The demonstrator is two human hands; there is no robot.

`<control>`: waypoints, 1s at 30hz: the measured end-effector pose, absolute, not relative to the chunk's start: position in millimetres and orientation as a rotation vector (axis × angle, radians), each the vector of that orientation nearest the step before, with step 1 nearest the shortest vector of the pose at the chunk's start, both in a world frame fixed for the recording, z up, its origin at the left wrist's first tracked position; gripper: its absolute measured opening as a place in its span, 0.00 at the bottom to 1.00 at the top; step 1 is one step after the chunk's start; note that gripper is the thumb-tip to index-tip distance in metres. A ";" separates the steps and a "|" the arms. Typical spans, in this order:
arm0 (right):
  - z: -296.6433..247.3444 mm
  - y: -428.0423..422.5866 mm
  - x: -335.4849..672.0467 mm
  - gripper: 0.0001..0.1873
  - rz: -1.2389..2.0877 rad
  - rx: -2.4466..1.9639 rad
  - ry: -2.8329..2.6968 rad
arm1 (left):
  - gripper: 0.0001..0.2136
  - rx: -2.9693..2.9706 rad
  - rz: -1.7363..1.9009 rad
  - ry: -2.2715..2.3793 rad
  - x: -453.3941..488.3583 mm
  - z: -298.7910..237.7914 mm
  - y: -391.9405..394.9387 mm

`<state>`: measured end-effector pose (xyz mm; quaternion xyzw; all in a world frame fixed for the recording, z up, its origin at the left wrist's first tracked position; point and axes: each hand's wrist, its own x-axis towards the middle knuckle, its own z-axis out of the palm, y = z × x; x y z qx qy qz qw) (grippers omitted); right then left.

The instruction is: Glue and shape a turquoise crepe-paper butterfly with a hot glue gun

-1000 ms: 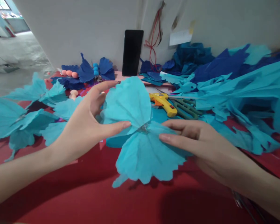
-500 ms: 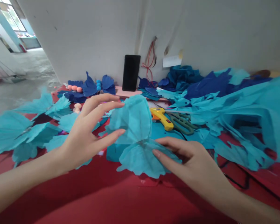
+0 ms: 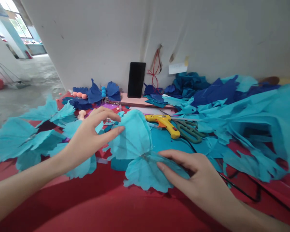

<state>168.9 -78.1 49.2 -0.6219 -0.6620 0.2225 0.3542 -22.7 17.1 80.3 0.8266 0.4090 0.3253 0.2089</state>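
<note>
A turquoise crepe-paper butterfly (image 3: 132, 135) is held up in front of me, its wings gathered at a dark, wire-like middle. My right hand (image 3: 183, 164) pinches its lower right wing between thumb and fingers. At the upper left wing's edge is my left hand (image 3: 94, 129), the thumb lying over the paper and the index fingertip close by in a loose pinch. Behind the butterfly, a yellow glue gun (image 3: 169, 126) rests on teal sheet material (image 3: 161, 140), next to dark green-handled scissors (image 3: 189, 130).
More turquoise butterflies (image 3: 16, 137) lie at the left. Cut turquoise paper (image 3: 244, 112) heaps up at the right, near a black cord (image 3: 244, 193). A phone (image 3: 136, 80) leans on the wall behind, beside blue butterflies (image 3: 95, 91). The tabletop (image 3: 125, 212) is red.
My left thumb and index finger have come closer together at the wing's edge. The butterfly sits slightly lower and further left in view, and my right hand keeps its hold.
</note>
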 end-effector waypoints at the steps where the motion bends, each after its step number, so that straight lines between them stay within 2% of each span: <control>1: 48.8 -78.5 169.2 0.11 0.579 -1.607 -1.709 | 0.06 2.290 0.898 1.146 -22.5 80.1 17.1; 8: 47.2 -80.3 169.6 0.10 0.598 -1.590 -1.691 | 0.06 2.349 1.065 1.194 -24.1 77.3 12.7; 17: 46.2 -77.8 168.2 0.10 0.633 -1.583 -1.670 | 0.06 2.486 1.111 1.026 -25.3 78.1 14.1; 23: 44.0 -81.3 166.8 0.10 0.593 -1.550 -1.735 | 0.09 2.940 0.897 0.610 -29.0 79.3 13.5; 27: 42.2 -83.9 169.1 0.10 0.460 -1.577 -1.771 | 0.06 2.875 0.685 0.574 -30.1 80.8 14.1; 30: 43.3 -85.0 169.7 0.11 0.586 -1.531 -1.815 | 0.04 2.748 0.551 0.635 -31.0 80.8 16.7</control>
